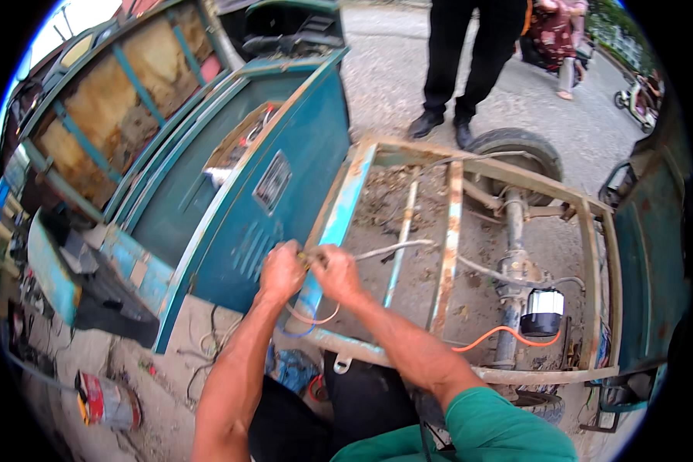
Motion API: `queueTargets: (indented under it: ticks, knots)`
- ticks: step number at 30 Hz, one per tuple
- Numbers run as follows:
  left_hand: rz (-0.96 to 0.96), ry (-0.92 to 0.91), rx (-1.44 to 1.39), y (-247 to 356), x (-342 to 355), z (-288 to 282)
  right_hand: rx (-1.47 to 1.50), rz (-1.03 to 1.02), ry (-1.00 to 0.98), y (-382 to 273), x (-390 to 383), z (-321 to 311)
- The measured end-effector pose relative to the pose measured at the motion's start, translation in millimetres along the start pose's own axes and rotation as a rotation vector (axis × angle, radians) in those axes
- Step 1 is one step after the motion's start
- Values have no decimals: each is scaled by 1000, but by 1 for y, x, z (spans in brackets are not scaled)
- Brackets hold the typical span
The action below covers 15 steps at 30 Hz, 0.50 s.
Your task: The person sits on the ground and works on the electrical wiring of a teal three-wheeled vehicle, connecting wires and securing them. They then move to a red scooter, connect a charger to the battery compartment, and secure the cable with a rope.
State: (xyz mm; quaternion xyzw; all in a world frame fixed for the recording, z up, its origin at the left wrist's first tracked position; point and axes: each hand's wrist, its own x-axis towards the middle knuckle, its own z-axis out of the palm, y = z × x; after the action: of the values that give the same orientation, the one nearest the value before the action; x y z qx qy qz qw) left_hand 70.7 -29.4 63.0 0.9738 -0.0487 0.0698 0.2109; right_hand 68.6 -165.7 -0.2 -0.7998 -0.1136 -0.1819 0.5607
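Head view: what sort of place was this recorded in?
Probably an outdoor roadside vehicle-repair spot: a rusty, turquoise-painted metal frame with an axle and black rubber tyre, a detached-looking teal sheet-metal body, and a grey paved road just beyond.

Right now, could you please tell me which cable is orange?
The wavy cable beside the black-and-white cylinder; the grey cable runs by the right hand.
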Motion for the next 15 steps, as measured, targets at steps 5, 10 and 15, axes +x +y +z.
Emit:
queueTargets:
  ticks: [5,10,15]
  knots:
    - [-72,-13,21,-7,0,-4,82,95,-34,-6,3,7]
    - [-57,-43,3,-10,-2,-3,13,75,-70,-8,-2,4]
    - [-71,-33,19,-3,-2,-2,-139,9,-61,-9,-4,5]
